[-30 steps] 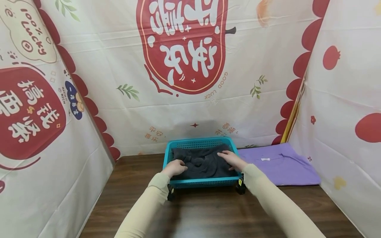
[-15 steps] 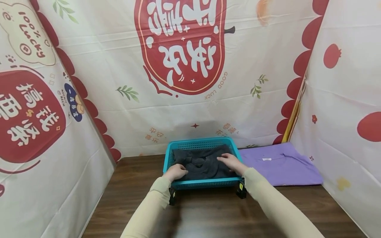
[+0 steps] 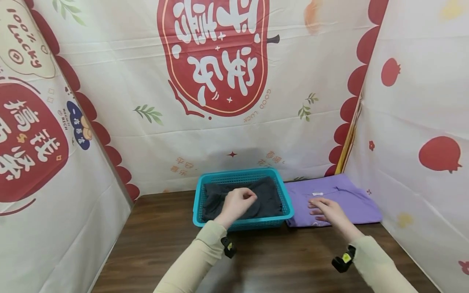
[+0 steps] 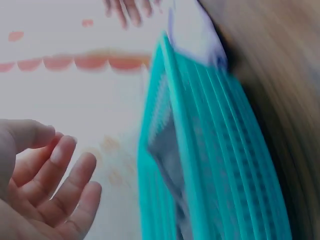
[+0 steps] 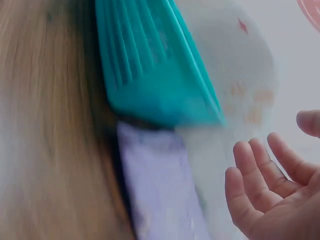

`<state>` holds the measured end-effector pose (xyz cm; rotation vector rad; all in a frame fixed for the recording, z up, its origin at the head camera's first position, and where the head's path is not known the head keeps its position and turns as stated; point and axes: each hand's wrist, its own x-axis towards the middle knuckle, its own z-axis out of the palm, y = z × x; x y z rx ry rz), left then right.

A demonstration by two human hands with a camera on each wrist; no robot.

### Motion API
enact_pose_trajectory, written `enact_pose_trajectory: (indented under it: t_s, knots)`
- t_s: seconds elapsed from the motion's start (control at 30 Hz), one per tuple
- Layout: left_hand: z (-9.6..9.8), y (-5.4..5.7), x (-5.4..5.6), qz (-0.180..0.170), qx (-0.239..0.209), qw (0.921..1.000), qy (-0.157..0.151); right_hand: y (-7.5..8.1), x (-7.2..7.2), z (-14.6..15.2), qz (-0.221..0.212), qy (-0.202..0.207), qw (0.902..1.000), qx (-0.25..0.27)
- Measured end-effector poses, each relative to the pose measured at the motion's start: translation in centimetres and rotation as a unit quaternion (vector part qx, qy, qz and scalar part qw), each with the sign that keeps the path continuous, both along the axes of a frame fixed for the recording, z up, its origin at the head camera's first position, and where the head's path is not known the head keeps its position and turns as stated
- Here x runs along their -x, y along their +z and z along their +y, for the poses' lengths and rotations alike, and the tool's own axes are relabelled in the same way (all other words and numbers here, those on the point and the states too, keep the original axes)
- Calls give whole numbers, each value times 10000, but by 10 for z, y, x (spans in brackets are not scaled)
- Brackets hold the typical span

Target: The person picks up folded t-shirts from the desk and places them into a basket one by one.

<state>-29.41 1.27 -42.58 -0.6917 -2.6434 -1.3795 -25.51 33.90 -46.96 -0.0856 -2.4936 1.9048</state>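
A dark grey garment (image 3: 269, 195) lies bunched inside a turquoise plastic basket (image 3: 243, 224). Above the basket's front part hovers my left hand (image 3: 236, 204), its fingers loosely bent and holding nothing; the left wrist view shows the same hand (image 4: 52, 185) apart from the basket wall (image 4: 220, 145). To the basket's right a purple shirt (image 3: 348, 203) lies folded flat on the table. My right hand (image 3: 329, 211) is over its front part, fingers spread and holding nothing. In the right wrist view that hand (image 5: 272, 187) is apart from both basket and shirt.
The brown wooden table (image 3: 161, 244) extends in front of the basket. Printed white cloth walls (image 3: 124, 154) enclose its back and both sides. A black wrist device (image 3: 229, 247) sits on the left wrist and another (image 3: 343, 260) on the right.
Both hands have left the garment in the basket. The left has risen and moved right over the basket; the right has moved right over the purple shirt. The head view has shifted slightly.
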Motion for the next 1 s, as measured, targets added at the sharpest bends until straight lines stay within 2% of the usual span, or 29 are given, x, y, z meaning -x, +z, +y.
enact_pose_trajectory:
  t_s: [0.13, 0.23, 0.37, 0.5, 0.63, 0.77, 0.87, 1.0]
  knots:
    - [39, 1, -23, 11, -352, 9988, -350, -12, -21, 47, -173, -415, 9969, 642]
    - [66, -7, -38, -45, -562, 9965, -611, -23, -33, 80, -366, -655, 9907, 1134]
    - [99, -23, -53, -109, -664, 9938, -890, -36, -45, 117, -751, -945, 9787, 1663]
    - [125, -47, -64, -190, -676, 9926, -989, -46, -55, 142, -1003, -1184, 9674, 2000]
    - [137, -73, -69, -438, -651, 9943, -721, -57, -55, 153, -1089, -1227, 9606, 2242]
    - [145, -93, -67, -709, -451, 9954, -452, -63, -51, 160, -1127, -1331, 9574, 2304]
    - [149, -101, -65, -886, -358, 9949, -328, -67, -47, 166, -1206, -1411, 9543, 2343]
    - [149, -106, -62, -1197, -465, 9916, -126, -70, -39, 172, -1365, -1312, 9489, 2525]
